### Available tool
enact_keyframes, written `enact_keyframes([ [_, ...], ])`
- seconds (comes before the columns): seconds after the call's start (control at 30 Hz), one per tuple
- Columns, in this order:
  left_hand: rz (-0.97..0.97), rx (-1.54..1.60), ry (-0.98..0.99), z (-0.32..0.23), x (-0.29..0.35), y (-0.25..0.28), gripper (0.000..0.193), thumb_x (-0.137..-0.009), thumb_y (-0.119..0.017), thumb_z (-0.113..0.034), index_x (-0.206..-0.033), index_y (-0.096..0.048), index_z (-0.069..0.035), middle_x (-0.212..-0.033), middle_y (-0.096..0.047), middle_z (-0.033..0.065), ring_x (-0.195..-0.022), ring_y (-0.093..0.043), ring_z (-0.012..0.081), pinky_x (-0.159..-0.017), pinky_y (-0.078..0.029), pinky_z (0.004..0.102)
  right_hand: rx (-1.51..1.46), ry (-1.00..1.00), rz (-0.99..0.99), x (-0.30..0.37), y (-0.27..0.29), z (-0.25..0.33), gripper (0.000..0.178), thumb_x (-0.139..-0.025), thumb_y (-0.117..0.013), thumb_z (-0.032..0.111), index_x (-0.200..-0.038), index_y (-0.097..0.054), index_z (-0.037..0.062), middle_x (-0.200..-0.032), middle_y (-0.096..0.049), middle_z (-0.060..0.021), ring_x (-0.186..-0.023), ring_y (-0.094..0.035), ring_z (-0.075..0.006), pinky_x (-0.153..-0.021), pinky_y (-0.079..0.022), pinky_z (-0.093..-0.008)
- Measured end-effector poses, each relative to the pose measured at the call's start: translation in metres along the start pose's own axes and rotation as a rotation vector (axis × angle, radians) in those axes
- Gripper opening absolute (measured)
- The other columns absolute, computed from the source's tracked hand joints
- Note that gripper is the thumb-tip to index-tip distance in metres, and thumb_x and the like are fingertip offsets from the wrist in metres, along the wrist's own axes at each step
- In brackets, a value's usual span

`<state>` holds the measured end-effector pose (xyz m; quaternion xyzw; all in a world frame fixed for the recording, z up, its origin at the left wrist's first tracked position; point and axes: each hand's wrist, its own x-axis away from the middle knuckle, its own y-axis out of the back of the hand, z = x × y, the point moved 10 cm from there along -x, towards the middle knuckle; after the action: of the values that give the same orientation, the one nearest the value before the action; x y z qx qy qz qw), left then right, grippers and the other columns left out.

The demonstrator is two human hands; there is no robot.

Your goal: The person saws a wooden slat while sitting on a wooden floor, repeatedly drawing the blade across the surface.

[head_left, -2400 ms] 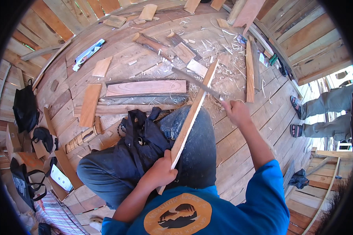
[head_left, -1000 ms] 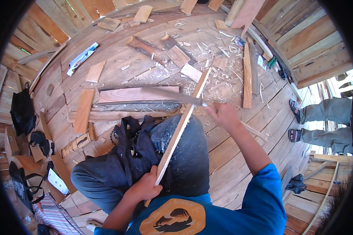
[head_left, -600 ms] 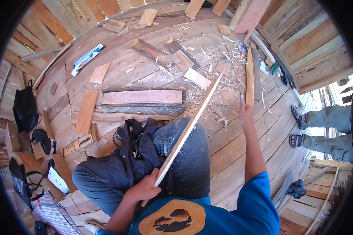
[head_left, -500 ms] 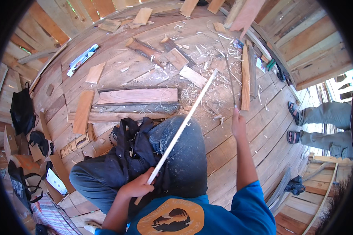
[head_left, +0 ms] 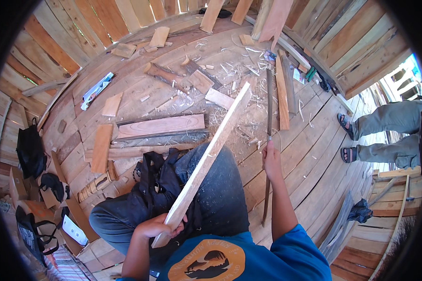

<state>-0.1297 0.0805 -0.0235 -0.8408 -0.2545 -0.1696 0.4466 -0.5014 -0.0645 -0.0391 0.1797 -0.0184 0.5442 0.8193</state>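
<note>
My left hand (head_left: 155,227) is closed around the lower end of a long, pale wooden slat (head_left: 210,157). The slat slants up across my raised knee to the right, its broad face showing. In my right hand (head_left: 272,161), held to the right of the knee, is a long-handled knife (head_left: 269,100). Its narrow dark blade points away from me, and the long handle runs back below my fist. A gap separates the blade from the slat. Dark cloth (head_left: 157,180) lies over my lap beneath the slat.
Curled shavings (head_left: 229,70) litter the plank floor ahead, among split logs (head_left: 163,75) and boards (head_left: 162,126). A longer board (head_left: 282,93) lies right of the blade. Another person's legs (head_left: 389,122) stand at the right. Cardboard boxes (head_left: 75,206) and bags (head_left: 30,150) sit at the left.
The slat has turned in my left hand, from a thin edge to its wide face. My right hand has shifted slightly left, and the knife's long handle now shows. The view has tilted a little.
</note>
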Motion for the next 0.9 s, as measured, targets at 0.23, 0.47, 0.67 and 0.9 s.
enact_keyframes([
  [0.23, -0.058, -0.110, 0.135, -0.002, 0.042, 0.005, 0.054, -0.064, -0.060, -0.001, -0.117, -0.046, -0.003, -0.081, -0.050, 0.0035, -0.072, -0.049, 0.0128, -0.065, -0.042, 0.0270, -0.320, -0.284, 0.271, 0.027, -0.025, 0.021, 0.059, -0.095, -0.028, 0.065, -0.071, -0.039, 0.0122, -0.050, -0.030, 0.0046, -0.037, -0.026, -0.0068, -0.035, -0.022, -0.0237],
  [0.47, -0.331, -0.607, 0.163, -0.001, 0.077, 0.026, 0.042, -0.071, -0.054, -0.005, -0.113, -0.052, -0.007, -0.079, -0.053, 0.0021, -0.075, -0.051, 0.0125, -0.069, -0.042, 0.0267, -0.354, -0.454, 0.463, 0.052, -0.032, 0.026, 0.063, -0.097, -0.028, 0.062, -0.080, -0.053, 0.0066, -0.052, -0.039, 0.0014, -0.038, -0.035, -0.0101, -0.038, -0.033, -0.0257],
  [0.67, -0.391, -0.634, 0.159, -0.003, 0.080, 0.028, 0.041, -0.071, -0.054, -0.005, -0.112, -0.054, -0.006, -0.077, -0.055, 0.0030, -0.073, -0.052, 0.0132, -0.068, -0.043, 0.0273, -0.143, -0.226, 0.402, 0.037, -0.011, 0.014, 0.050, -0.102, -0.033, 0.046, -0.089, -0.058, 0.0040, -0.053, -0.052, -0.0040, -0.038, -0.048, -0.0115, -0.037, -0.039, -0.0263],
  [0.9, -0.369, -0.599, 0.179, -0.003, 0.079, 0.026, 0.043, -0.070, -0.053, -0.003, -0.113, -0.053, -0.007, -0.077, -0.052, 0.0017, -0.073, -0.050, 0.0131, -0.068, -0.041, 0.0270, -0.089, -0.308, 0.250, 0.034, 0.003, 0.006, 0.045, -0.101, -0.039, 0.042, -0.084, -0.056, 0.0039, -0.051, -0.051, -0.0035, -0.034, -0.044, -0.0108, -0.035, -0.036, -0.0245],
])
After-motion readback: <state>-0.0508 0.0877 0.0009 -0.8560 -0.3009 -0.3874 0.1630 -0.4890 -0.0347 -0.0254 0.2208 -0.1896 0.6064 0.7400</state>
